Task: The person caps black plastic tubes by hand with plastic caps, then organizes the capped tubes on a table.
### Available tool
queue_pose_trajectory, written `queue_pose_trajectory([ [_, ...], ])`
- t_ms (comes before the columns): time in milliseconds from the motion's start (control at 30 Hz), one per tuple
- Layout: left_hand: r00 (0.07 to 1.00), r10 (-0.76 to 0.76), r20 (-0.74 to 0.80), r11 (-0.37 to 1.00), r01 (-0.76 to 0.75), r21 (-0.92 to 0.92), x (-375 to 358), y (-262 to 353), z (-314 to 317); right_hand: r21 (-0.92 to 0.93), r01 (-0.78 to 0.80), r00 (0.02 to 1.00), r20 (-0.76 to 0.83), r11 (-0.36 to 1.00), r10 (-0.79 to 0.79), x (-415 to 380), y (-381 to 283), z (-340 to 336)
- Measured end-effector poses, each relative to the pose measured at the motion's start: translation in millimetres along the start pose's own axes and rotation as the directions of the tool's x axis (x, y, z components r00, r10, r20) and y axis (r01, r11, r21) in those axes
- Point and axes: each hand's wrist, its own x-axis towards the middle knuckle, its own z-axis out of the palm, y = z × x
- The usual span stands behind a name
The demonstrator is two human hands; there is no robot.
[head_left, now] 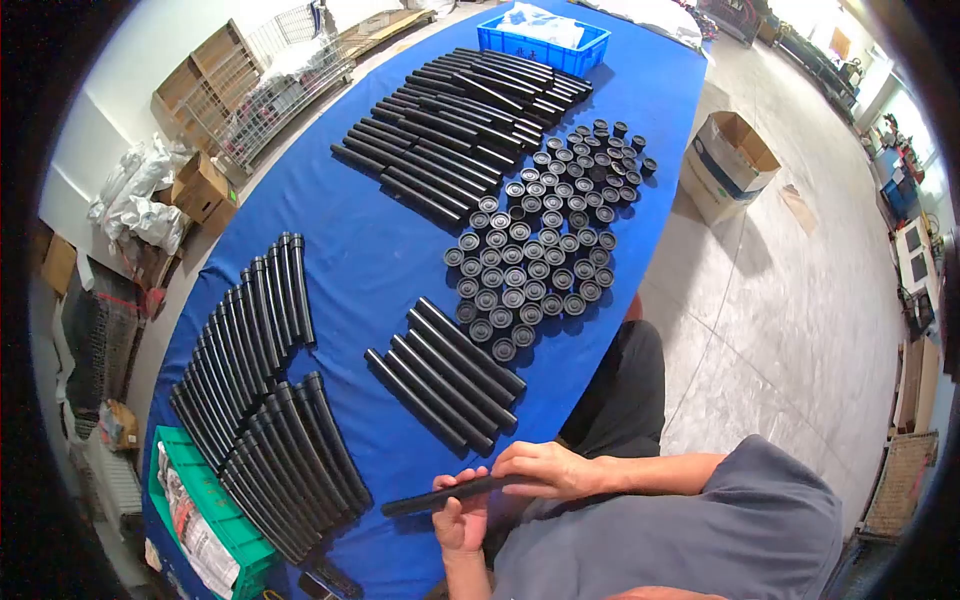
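A black tube lies across both hands near the table's front edge. My left hand is wrapped round its middle part from below, thumb and fingers on either side. My right hand closes over the tube's right end from above. Just beyond the hands, several loose black tubes lie side by side on the blue cloth. Past them is a large cluster of round black caps. On the left, rows of black tubes with wider ends are laid out.
More black tubes lie at the far side, near a blue crate. A green crate holding packets stands at the lower left. An open cardboard box is on the floor to the right of the blue table.
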Motion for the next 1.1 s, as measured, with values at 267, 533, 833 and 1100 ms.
queue_pose_trajectory([
  [267, 0.996, -0.068, 0.054, 0.998, 0.069, -0.005, 15.2, 10.6, -26.9, -0.107, 0.083, 0.996, 0.027, 0.991, -0.080, 11.9, 0.7, -4.5],
  [533, 0.993, -0.009, 0.114, 0.998, 0.017, -0.066, 16.8, 7.9, -22.3, -0.148, 0.099, 0.995, 0.039, 0.984, -0.095, 10.9, 5.4, 1.7],
  [833, 0.992, 0.056, 0.111, 0.997, -0.050, -0.054, 19.6, 3.9, -18.1, 0.091, -0.445, 0.894, 0.093, 0.891, 0.438, 18.8, -2.6, -8.2],
  [1100, 0.998, 0.003, 0.064, 0.998, 0.000, -0.061, 18.5, 5.6, -20.2, -0.154, 0.041, 0.999, -0.026, 0.987, -0.046, 8.2, 12.7, 2.9],
])
